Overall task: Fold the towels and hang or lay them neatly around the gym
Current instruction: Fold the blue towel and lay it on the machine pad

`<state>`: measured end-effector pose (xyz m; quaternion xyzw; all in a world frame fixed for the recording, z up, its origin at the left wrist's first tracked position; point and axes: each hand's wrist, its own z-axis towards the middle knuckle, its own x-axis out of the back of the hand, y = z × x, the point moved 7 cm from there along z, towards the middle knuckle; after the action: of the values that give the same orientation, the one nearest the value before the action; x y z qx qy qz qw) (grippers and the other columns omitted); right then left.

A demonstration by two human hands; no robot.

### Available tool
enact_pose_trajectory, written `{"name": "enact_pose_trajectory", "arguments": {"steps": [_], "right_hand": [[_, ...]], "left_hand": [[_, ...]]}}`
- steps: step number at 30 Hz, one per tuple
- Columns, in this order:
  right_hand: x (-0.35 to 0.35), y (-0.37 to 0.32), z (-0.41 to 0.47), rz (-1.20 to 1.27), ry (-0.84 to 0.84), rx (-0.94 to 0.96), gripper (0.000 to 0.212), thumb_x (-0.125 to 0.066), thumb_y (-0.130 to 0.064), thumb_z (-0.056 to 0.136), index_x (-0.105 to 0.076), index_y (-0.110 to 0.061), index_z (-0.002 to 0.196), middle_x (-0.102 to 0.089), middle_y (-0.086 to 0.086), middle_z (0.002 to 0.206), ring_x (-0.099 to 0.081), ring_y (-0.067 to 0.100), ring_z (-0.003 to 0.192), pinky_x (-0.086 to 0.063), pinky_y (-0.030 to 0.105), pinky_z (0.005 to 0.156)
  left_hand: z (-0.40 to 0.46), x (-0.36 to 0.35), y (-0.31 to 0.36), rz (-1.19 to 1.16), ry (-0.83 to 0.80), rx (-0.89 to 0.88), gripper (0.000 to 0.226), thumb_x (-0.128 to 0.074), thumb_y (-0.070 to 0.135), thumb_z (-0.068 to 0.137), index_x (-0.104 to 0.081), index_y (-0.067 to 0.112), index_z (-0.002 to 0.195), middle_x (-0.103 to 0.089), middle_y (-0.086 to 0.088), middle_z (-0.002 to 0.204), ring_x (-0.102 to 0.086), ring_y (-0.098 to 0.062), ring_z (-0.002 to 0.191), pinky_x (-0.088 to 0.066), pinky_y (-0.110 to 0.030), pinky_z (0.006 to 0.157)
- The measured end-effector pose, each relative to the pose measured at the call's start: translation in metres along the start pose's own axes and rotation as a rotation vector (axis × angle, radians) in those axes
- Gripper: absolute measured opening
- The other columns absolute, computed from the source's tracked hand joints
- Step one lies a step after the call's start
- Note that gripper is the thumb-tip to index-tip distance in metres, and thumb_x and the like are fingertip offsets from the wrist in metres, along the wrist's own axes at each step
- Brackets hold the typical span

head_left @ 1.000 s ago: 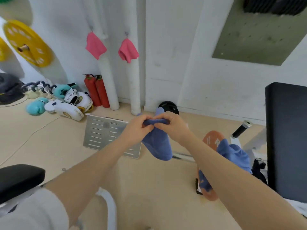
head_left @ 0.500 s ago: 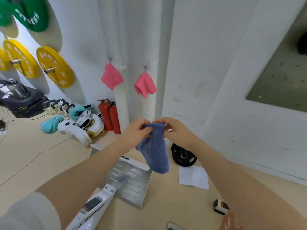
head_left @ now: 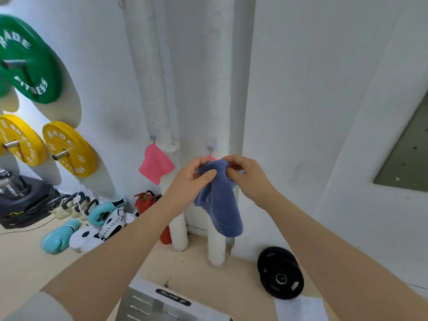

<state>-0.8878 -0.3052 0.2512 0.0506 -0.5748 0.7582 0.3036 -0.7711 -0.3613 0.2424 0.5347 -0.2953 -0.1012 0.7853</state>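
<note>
A small blue towel [head_left: 221,205] hangs folded from my two hands in front of the white wall. My left hand [head_left: 192,179] pinches its top edge from the left and my right hand [head_left: 246,176] pinches it from the right. Just above the towel sits a wall hook [head_left: 210,148], with a sliver of a pink towel [head_left: 210,157] showing behind my fingers; the rest of that towel is hidden. A second pink towel [head_left: 155,164] hangs from another hook [head_left: 152,137] further left.
Two white pipes [head_left: 178,232] run down the wall to the floor. Red fire extinguishers [head_left: 144,201], boxing gloves [head_left: 59,237], yellow [head_left: 69,149] and green [head_left: 27,61] weight plates are at the left. A black plate [head_left: 280,274] and a metal step [head_left: 162,304] lie on the floor.
Both hands have risen and moved toward the wall with the blue towel, which now covers the right-hand pink towel. The view has tilted up and closer to the hooks.
</note>
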Motion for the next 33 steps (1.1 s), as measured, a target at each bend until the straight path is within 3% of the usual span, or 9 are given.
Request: {"name": "enact_pose_trajectory", "arguments": {"steps": [6, 9, 12, 14, 16, 19, 21, 27, 33], "right_hand": [[0.011, -0.014, 0.089, -0.33, 0.195, 0.103, 0.02, -0.05, -0.01, 0.09, -0.068, -0.008, 0.098, -0.057, 0.005, 0.113, -0.051, 0.02, 0.106, -0.039, 0.025, 0.092], [0.017, -0.032, 0.13, -0.574, 0.224, 0.133, 0.023, -0.04, -0.017, 0.095, -0.061, -0.016, 0.104, -0.053, -0.011, 0.092, -0.041, 0.019, 0.125, -0.008, 0.031, 0.112], [0.026, -0.051, 0.175, -0.604, 0.28, 0.206, 0.021, -0.033, -0.02, 0.097, -0.052, -0.028, 0.097, -0.049, -0.013, 0.093, -0.033, 0.011, 0.13, 0.018, 0.031, 0.111], [0.037, -0.06, 0.208, -0.584, 0.291, 0.248, 0.022, -0.03, -0.019, 0.097, -0.051, -0.029, 0.097, -0.058, -0.01, 0.093, -0.045, 0.009, 0.115, 0.01, 0.034, 0.114], [0.05, -0.074, 0.245, -0.473, 0.277, 0.279, 0.024, -0.031, -0.019, 0.097, -0.053, -0.027, 0.099, -0.062, -0.006, 0.084, -0.053, 0.007, 0.089, -0.018, 0.037, 0.113], [0.074, -0.103, 0.297, -0.109, 0.211, 0.331, 0.021, -0.037, -0.021, 0.096, -0.055, -0.029, 0.089, -0.065, -0.002, 0.086, -0.058, 0.006, 0.079, -0.047, 0.016, 0.078], [0.095, -0.128, 0.329, -0.136, 0.24, 0.424, 0.021, -0.039, -0.021, 0.097, -0.052, -0.033, 0.087, -0.062, -0.01, 0.081, -0.058, 0.002, 0.076, -0.046, 0.01, 0.065], [0.146, -0.169, 0.41, -0.251, 0.38, 0.519, 0.008, -0.043, -0.022, 0.095, -0.049, -0.021, 0.1, -0.056, -0.009, 0.076, -0.053, 0.004, 0.072, -0.039, 0.015, 0.062], [0.163, -0.145, 0.45, -0.36, 0.456, 0.42, 0.018, -0.049, -0.023, 0.092, -0.047, -0.01, 0.105, -0.052, 0.0, 0.082, -0.052, 0.022, 0.082, -0.038, 0.031, 0.07]], "left_hand": [[0.09, 0.031, 0.006, -0.024, 0.004, -0.157, 0.014, -0.052, 0.007, 0.091, -0.057, 0.009, 0.104, -0.064, -0.012, 0.104, -0.063, -0.024, 0.094, -0.05, -0.02, 0.08], [0.132, 0.052, 0.021, -0.05, 0.066, -0.219, 0.013, -0.052, 0.01, 0.092, -0.057, 0.022, 0.095, -0.066, 0.002, 0.092, -0.063, -0.015, 0.086, -0.05, -0.012, 0.073], [0.172, 0.071, 0.04, -0.046, 0.128, -0.274, 0.011, -0.051, 0.013, 0.092, -0.057, 0.022, 0.094, -0.066, 0.002, 0.089, -0.063, -0.011, 0.081, -0.05, -0.014, 0.072], [0.2, 0.083, 0.053, -0.055, 0.174, -0.304, 0.01, -0.052, 0.015, 0.092, -0.058, 0.021, 0.097, -0.067, -0.002, 0.091, -0.064, -0.016, 0.085, -0.052, -0.024, 0.078], [0.233, 0.096, 0.073, -0.042, 0.223, -0.344, 0.009, -0.052, 0.017, 0.092, -0.058, 0.022, 0.096, -0.067, 0.0, 0.091, -0.065, -0.017, 0.086, -0.052, -0.027, 0.079], [0.285, 0.117, 0.119, -0.015, 0.296, -0.423, 0.008, -0.052, 0.019, 0.092, -0.057, 0.021, 0.098, -0.066, 0.003, 0.09, -0.063, -0.012, 0.085, -0.052, -0.023, 0.077], [0.316, 0.13, 0.15, 0.009, 0.354, -0.485, 0.007, -0.052, 0.02, 0.092, -0.057, 0.02, 0.096, -0.065, 0.006, 0.091, -0.062, -0.01, 0.086, -0.05, -0.02, 0.076], [0.394, 0.159, 0.202, 0.128, 0.512, -0.577, 0.006, -0.051, 0.02, 0.092, -0.056, 0.018, 0.094, -0.06, 0.009, 0.086, -0.056, -0.008, 0.082, -0.044, -0.018, 0.075], [0.446, 0.149, 0.19, 0.168, 0.508, -0.45, 0.012, -0.05, 0.02, 0.092, -0.05, 0.013, 0.102, -0.057, -0.003, 0.094, -0.052, -0.017, 0.085, -0.042, -0.023, 0.071]]}}
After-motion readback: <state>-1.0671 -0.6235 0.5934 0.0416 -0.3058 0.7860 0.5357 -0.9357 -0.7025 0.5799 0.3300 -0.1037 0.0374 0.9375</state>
